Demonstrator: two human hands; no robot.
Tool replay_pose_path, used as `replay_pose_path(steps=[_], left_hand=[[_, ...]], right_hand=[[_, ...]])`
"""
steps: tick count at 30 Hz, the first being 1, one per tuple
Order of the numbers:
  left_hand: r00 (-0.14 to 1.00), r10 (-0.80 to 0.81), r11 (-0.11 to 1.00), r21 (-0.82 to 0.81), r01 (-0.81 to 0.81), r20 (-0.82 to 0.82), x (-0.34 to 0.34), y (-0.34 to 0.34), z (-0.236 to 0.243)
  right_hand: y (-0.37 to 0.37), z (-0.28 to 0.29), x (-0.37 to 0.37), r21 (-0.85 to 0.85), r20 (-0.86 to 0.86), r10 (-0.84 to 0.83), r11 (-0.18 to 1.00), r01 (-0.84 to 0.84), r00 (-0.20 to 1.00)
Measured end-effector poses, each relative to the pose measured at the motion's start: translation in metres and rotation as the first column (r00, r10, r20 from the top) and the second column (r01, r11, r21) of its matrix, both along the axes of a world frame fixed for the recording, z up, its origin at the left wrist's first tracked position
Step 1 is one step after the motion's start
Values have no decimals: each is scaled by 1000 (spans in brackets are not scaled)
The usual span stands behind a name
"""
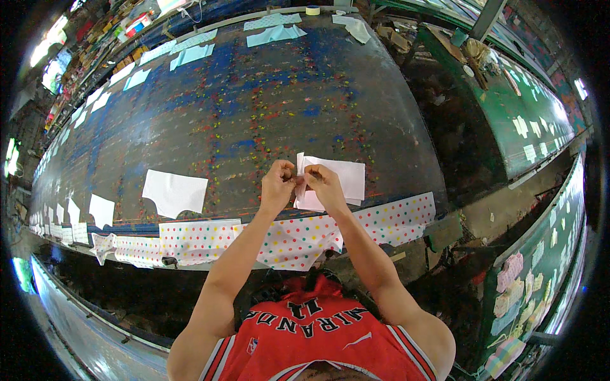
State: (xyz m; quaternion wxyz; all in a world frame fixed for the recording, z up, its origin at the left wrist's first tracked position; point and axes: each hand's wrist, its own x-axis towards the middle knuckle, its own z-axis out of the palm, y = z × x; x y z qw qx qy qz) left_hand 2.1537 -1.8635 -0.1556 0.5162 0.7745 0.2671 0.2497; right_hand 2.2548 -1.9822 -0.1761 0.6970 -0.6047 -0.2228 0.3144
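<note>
A small stack of white cut pieces (pixel 343 184) lies on the dark, paint-spotted table (pixel 171 127), its left edge lifted. At that edge my left hand (pixel 279 184) pinches the material, and my right hand (pixel 321 184) grips it just to the right, fingers curled; the fingertips are partly hidden. A separate white cut piece (pixel 175 193) lies flat to the left of my hands. Strips of white fabric with coloured dots (pixel 292 238) lie along the near edge, under my forearms.
More white pieces (pixel 101 209) line the near edge leftward. Light blue pieces (pixel 270 35) and a yellow tape roll (pixel 312 10) are along the far edge. Green tables (pixel 508 140) with fabric pieces stand to the right, across a dark gap. Another long table (pixel 82 317) is at lower left.
</note>
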Motion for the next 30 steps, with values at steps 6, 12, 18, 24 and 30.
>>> replay_pose_path(steps=[6,12,18,24,30], left_hand=[[998,-36,998,-55,34,-49,-3,6,8],[992,-112,990,-81,116,54,-6,16,0],[955,-295,952,-78,295,2,-16,31,12],[899,-386,916,34,401,-205,-18,42,23],[885,-462,885,31,464,-56,-19,55,4]], right_hand=[[-3,0,4,-54,142,25,998,-17,990],[-1,5,1,-75,119,-23,997,32,993],[4,19,-16,-53,71,-89,994,93,993],[10,17,-36,-40,-20,-163,986,162,986],[12,23,-54,-43,-51,-208,978,206,977]])
